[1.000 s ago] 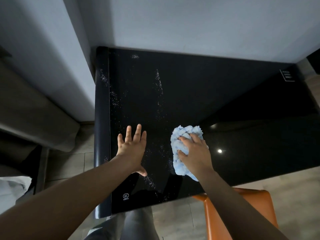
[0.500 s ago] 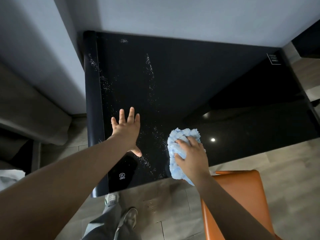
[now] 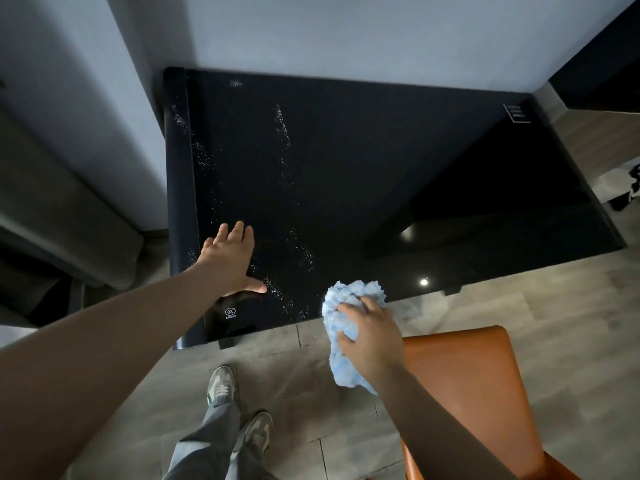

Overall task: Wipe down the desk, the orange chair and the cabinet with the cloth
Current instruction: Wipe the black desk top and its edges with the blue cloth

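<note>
The glossy black desk (image 3: 363, 174) stands against the wall, streaked with white specks on its left half. My left hand (image 3: 230, 263) lies flat and open on the desk near its front left corner. My right hand (image 3: 369, 334) grips a crumpled light-blue cloth (image 3: 341, 313) at the desk's front edge, with most of the cloth hanging past the edge over the floor. The orange chair (image 3: 474, 386) stands at the lower right, just right of my right hand. No cabinet is clearly identifiable.
Grey tiled floor (image 3: 301, 382) runs below the desk, with my shoes (image 3: 221, 389) on it. A grey curtain (image 3: 59, 188) hangs at the left. A white sticker (image 3: 516, 112) sits at the desk's far right corner.
My right hand has dragged the cloth toward me, from the desk surface to its front edge and partly off it. My left hand stays flat on the desk. The view has pulled back.
</note>
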Demonstrator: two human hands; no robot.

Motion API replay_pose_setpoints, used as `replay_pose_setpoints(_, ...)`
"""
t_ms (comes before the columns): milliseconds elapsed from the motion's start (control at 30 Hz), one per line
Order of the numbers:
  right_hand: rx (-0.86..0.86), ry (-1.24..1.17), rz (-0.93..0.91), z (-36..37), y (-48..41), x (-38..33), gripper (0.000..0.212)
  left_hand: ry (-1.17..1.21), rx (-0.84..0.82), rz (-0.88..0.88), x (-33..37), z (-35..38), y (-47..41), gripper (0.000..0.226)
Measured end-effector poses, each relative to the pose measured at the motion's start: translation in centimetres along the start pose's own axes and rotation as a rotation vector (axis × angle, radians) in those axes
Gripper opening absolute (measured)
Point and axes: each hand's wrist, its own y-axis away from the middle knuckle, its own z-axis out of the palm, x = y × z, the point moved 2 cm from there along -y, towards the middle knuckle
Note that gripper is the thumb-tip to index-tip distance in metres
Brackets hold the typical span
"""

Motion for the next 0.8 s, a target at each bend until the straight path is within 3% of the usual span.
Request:
replay_pose_setpoints(267, -0.041, -0.04, -0.008, -1.1, 4.4, 0.1, 0.05, 0.065, -0.012, -0.038, 0.2, 0.6, 5.9, 0.113)
replay_pose_setpoints(600, 0.06, -0.098, 0.003, -4.4, 3.4, -2.4, 0.053, 0.181, 0.038, -0.012, -0.9, -0.8, 7.8, 0.097)
replay_pose_setpoints(800, 0.146, -0.118, -0.008, -6.6, -0.1, -6.7, 0.051, 0.208, 0.028, -0.01, -4.8, -3.3, 6.6, 0.065)
